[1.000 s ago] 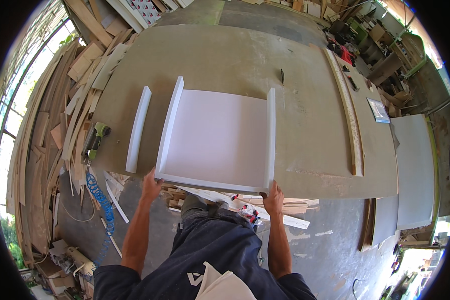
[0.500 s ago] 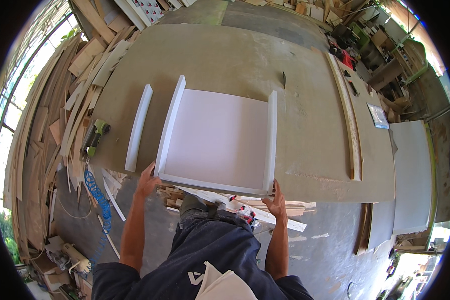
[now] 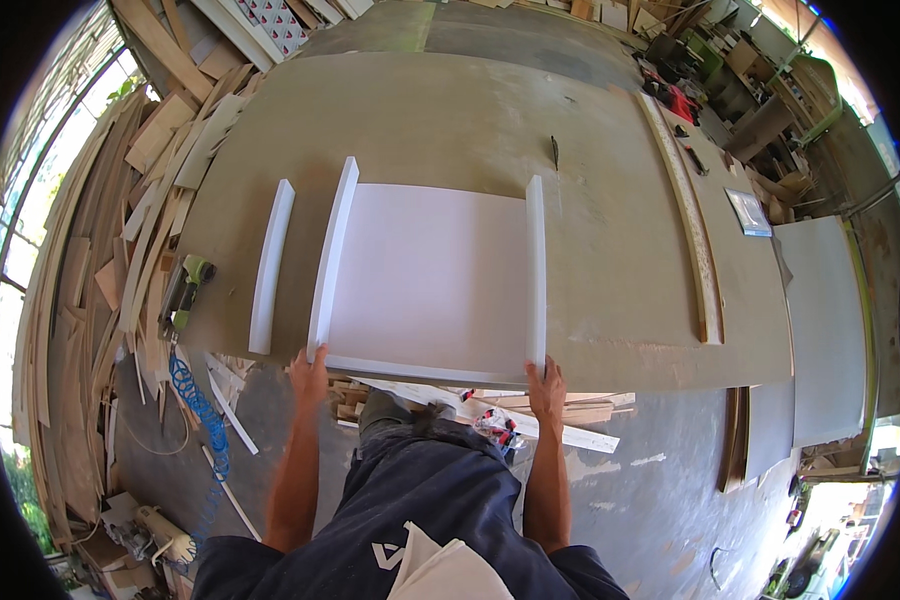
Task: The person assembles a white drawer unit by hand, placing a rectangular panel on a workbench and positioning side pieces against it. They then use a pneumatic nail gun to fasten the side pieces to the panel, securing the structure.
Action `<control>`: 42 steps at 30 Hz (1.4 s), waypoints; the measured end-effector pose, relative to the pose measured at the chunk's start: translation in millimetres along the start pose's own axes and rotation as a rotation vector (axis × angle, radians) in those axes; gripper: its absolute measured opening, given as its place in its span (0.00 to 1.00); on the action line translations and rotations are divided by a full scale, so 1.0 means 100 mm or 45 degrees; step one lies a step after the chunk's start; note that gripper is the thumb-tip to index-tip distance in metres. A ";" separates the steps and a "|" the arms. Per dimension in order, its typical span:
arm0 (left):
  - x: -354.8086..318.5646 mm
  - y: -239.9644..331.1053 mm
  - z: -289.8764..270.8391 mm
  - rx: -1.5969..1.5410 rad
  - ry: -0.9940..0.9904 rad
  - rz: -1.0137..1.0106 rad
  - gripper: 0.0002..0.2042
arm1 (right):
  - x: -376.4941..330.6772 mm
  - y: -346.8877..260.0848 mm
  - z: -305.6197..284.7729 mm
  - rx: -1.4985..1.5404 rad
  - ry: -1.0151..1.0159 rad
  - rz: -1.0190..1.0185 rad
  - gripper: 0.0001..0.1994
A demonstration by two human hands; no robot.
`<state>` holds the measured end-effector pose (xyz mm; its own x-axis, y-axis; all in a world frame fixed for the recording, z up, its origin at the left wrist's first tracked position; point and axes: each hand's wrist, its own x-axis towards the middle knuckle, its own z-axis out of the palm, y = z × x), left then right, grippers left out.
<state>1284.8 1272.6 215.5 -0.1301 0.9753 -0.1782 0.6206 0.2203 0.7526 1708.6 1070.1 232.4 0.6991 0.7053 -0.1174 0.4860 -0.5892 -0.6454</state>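
A shallow white drawer-like box (image 3: 430, 270) lies on the large workbench with its near edge at the bench's front edge. Upright white boards run along its left, right and near sides; no board stands along its far side. My left hand (image 3: 308, 374) grips the near left corner, fingers over the end of the left side board (image 3: 333, 250). At the near right corner my right hand (image 3: 546, 390) is closed on the end of the right side board (image 3: 537, 270). Parts of both hands' grips are hidden. A loose white strip (image 3: 271, 268) lies left of the box.
A green nail gun (image 3: 188, 290) with a blue coiled hose (image 3: 198, 400) is at the bench's left edge. A long board (image 3: 682, 215) and a small dark tool (image 3: 555, 152) lie on the workbench (image 3: 620, 250). Scrap boards (image 3: 85, 280) crowd the left.
My left hand has shifted inward onto the near left corner, and my right hand has closed in on the near right corner. The view has turned slightly.
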 end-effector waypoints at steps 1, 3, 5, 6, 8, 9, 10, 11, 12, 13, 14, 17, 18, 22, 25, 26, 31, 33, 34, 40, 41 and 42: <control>-0.05 0.07 0.03 -0.014 0.056 -0.040 0.29 | 0.00 -0.04 0.01 -0.053 -0.009 -0.005 0.31; -0.11 0.17 0.09 -0.045 0.165 -0.120 0.29 | 0.02 -0.03 0.03 -0.074 0.019 -0.030 0.28; -0.06 0.11 0.08 -0.095 0.164 -0.067 0.28 | 0.03 0.00 0.06 -0.094 0.038 -0.047 0.27; -0.03 0.08 0.08 -0.120 0.163 -0.040 0.28 | 0.03 0.02 0.07 -0.104 0.046 -0.049 0.27; 0.03 0.03 0.08 -0.040 0.152 -0.046 0.28 | 0.02 -0.03 0.06 -0.112 0.042 -0.051 0.27; 0.05 0.00 0.08 0.000 0.146 -0.049 0.28 | 0.01 -0.05 0.05 -0.110 0.037 -0.048 0.27; 0.04 0.05 0.09 0.007 0.163 -0.075 0.28 | 0.00 -0.07 0.02 -0.109 0.040 -0.041 0.28; 0.02 0.10 0.12 0.015 0.179 -0.101 0.28 | 0.00 -0.05 0.03 -0.115 0.060 -0.034 0.28; 0.00 0.15 0.14 0.023 0.195 -0.126 0.28 | -0.01 -0.01 0.06 -0.121 0.080 -0.027 0.28; 0.01 0.14 0.15 0.008 0.219 -0.183 0.28 | -0.01 0.00 0.08 -0.123 0.098 -0.025 0.28; 0.03 0.11 0.18 -0.008 0.243 -0.239 0.28 | 0.00 0.01 0.09 -0.119 0.114 -0.039 0.28; 0.11 0.02 0.22 -0.037 0.262 -0.332 0.28 | -0.01 0.03 0.12 -0.111 0.126 -0.074 0.27; 0.13 -0.02 0.23 -0.044 0.259 -0.351 0.28 | -0.01 0.04 0.12 -0.113 0.107 -0.083 0.26; 0.22 0.24 0.14 -0.293 0.204 -0.435 0.29 | -0.22 0.02 0.22 -0.130 0.131 -0.141 0.23; 0.58 0.16 0.11 -0.157 0.341 -0.283 0.31 | -0.52 0.16 0.57 -0.079 0.226 -0.338 0.19; 0.76 0.05 0.11 -0.020 0.422 -0.207 0.31 | -0.61 0.14 0.71 -0.071 0.250 -0.384 0.19; 1.41 -0.12 -0.05 -0.021 0.441 -0.184 0.34 | -0.90 -0.46 0.60 0.170 -0.049 -0.220 0.17; 1.46 -0.05 -0.05 0.125 0.528 -0.126 0.32 | -0.91 -0.41 0.67 0.102 -0.063 -0.222 0.17; 1.41 -0.03 -0.05 0.165 0.476 -0.091 0.30 | -0.91 -0.37 0.68 0.123 -0.051 -0.206 0.17; 0.92 0.00 0.02 0.187 0.459 -0.096 0.21 | -0.52 -0.08 0.55 0.152 -0.029 -0.335 0.15; 0.80 0.18 0.06 0.094 0.469 -0.079 0.19 | -0.39 0.00 0.54 0.120 0.042 -0.445 0.15; 0.68 0.27 0.07 0.007 0.492 -0.070 0.18 | -0.23 0.00 0.50 0.073 0.047 -0.492 0.14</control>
<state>1298.2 1345.4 219.5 -0.4445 0.8951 0.0349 0.6085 0.2731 0.7450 1666.2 1073.3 196.9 0.4893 0.8556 0.1690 0.6878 -0.2594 -0.6780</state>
